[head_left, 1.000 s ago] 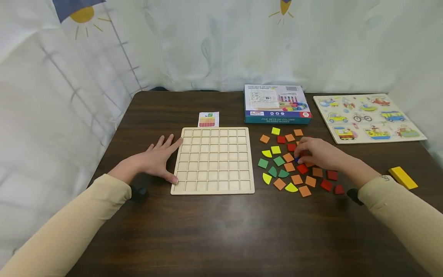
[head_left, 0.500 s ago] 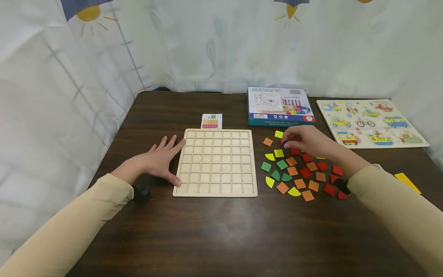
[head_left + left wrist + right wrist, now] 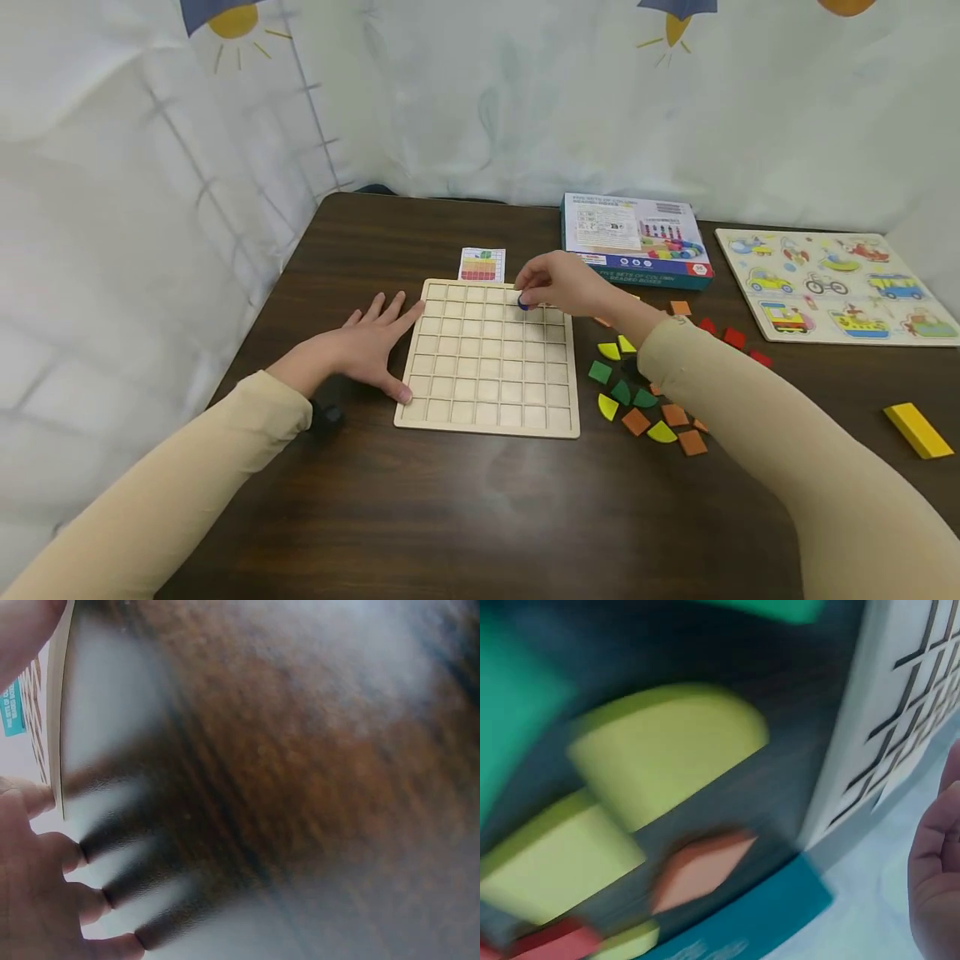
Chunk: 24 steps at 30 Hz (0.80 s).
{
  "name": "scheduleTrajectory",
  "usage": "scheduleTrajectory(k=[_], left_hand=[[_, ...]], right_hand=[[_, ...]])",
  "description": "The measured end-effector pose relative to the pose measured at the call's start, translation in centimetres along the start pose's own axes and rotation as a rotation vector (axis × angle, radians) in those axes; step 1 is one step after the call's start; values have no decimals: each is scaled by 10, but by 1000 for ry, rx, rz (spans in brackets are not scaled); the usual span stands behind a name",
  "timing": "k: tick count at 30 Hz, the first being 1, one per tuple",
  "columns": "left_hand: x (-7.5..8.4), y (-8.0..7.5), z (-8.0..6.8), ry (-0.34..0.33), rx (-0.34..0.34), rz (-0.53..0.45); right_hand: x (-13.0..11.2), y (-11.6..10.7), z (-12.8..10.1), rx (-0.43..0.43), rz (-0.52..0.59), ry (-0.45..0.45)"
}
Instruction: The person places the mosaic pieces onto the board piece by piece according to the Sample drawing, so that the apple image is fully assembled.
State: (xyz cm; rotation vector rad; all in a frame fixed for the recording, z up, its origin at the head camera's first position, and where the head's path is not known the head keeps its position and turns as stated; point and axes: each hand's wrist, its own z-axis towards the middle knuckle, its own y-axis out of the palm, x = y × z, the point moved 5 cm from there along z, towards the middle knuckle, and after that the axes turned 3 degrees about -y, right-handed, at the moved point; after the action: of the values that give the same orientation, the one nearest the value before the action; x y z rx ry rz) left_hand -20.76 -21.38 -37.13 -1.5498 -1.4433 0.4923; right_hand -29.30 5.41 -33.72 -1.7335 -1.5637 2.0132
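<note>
A wooden grid board [image 3: 491, 400] with empty square cells lies on the dark table. My left hand [image 3: 372, 340] rests flat and open on the table, fingertips against the board's left edge [image 3: 58, 712]. My right hand [image 3: 553, 286] hovers over the board's far right cells and pinches a small blue piece [image 3: 523, 305] at its fingertips. Coloured wooden pieces [image 3: 645, 408] in green, yellow, orange and red lie scattered right of the board, partly hidden by my right forearm. The right wrist view shows blurred yellow [image 3: 667, 754] and orange pieces [image 3: 701, 870] beside the board's edge [image 3: 870, 712].
A small pattern card [image 3: 482, 264] lies behind the board. A blue game box [image 3: 637, 237] and a vehicle peg puzzle [image 3: 840, 283] sit at the back right. A yellow block [image 3: 917, 430] lies near the right edge. A curtain surrounds the table.
My right hand has lifted from the pile of pieces and moved left with the blue piece, now over the board's far right cells. The left hand has stayed put.
</note>
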Motion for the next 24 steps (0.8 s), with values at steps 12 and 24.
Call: scheduleTrajectory(k=[12, 24], left_hand=[[4, 1, -4, -16, -6, 4], [4, 2, -5, -21, -9, 22]], right_hand=[[-26, 31, 54, -89, -18, 35], [-38, 48, 61, -109, -142, -3]])
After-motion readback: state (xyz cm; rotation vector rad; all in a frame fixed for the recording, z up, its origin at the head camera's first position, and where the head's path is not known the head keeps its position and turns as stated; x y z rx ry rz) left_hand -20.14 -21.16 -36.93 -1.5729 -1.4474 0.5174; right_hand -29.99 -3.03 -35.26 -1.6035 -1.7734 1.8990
